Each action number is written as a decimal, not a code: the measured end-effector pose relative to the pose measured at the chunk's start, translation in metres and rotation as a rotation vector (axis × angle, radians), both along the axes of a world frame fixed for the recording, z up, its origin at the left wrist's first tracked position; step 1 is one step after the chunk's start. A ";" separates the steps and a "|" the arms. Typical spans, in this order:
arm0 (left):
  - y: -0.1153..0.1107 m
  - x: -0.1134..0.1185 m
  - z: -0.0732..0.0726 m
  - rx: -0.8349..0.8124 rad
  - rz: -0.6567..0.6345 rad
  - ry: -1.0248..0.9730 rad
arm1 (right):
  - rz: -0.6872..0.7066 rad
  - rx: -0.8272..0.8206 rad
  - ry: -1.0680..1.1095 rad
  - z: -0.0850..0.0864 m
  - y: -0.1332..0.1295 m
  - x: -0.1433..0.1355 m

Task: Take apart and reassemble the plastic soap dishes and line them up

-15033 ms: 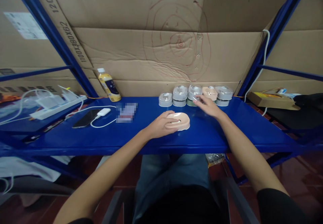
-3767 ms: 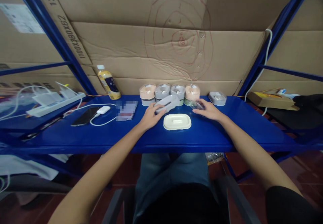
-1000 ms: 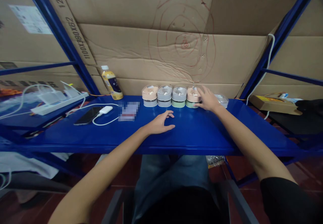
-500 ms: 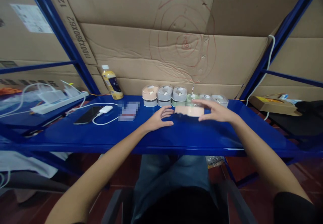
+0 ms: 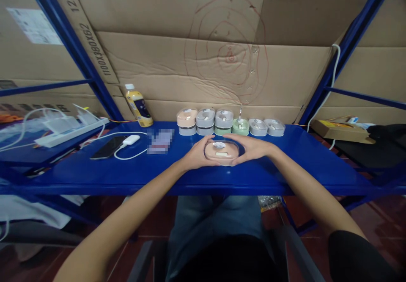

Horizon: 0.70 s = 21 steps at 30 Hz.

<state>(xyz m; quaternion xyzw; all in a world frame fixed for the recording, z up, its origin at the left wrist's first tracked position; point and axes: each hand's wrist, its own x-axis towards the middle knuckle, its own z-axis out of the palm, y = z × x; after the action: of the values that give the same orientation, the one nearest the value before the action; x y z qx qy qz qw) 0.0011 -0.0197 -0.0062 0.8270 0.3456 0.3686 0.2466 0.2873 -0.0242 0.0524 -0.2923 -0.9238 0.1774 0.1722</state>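
Between my two hands is a peach-coloured oval case point(image 5: 222, 150) with a clear lid, its top facing up, above the blue shelf near its middle. My left hand point(image 5: 200, 153) grips the case's left side, fingers behind and thumb in front. From the right, my right hand point(image 5: 250, 147) curls round the other side in the same way. Behind them stands a row of similar cases: a peach one point(image 5: 187, 117) and two grey ones point(image 5: 206, 117) point(image 5: 224, 118) on top of others, then a green case point(image 5: 240, 126) and two single grey cases point(image 5: 258, 127) point(image 5: 274, 127).
On the left lie a phone point(image 5: 108, 147), a white charging plug point(image 5: 131, 140) with its cable, and a blurred-out item point(image 5: 160, 141). A yellow bottle point(image 5: 138, 106) leans by the cardboard wall point(image 5: 152, 62). A power strip point(image 5: 71, 133) is further left; an open cardboard box point(image 5: 344, 130) sits right.
The peach case has moved down and toward me, and now shows its top. My left hand, open before, has closed on its left side; my right hand still holds it.
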 end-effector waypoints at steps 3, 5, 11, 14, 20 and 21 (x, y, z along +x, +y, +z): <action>0.001 -0.001 -0.001 0.031 -0.014 0.028 | -0.086 0.123 -0.007 -0.007 -0.006 -0.037; 0.002 -0.002 -0.001 0.022 -0.023 0.024 | -0.135 0.181 -0.011 -0.011 -0.007 -0.052; -0.001 -0.005 0.002 0.100 -0.021 0.107 | -0.223 0.108 0.289 -0.012 0.015 -0.009; -0.005 -0.004 0.004 0.143 -0.084 0.185 | -0.424 0.033 0.379 -0.016 0.032 0.029; -0.004 -0.006 0.007 0.155 0.017 0.159 | -0.512 0.008 0.377 -0.022 0.038 0.046; -0.002 -0.008 0.007 0.166 0.074 0.128 | -0.511 0.011 0.376 -0.022 0.036 0.044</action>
<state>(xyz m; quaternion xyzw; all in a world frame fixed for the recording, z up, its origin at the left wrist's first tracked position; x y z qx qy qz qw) -0.0066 -0.0217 0.0010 0.8530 0.3593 0.3513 0.1409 0.3310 0.0123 0.0309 -0.4761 -0.7734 0.1742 0.3806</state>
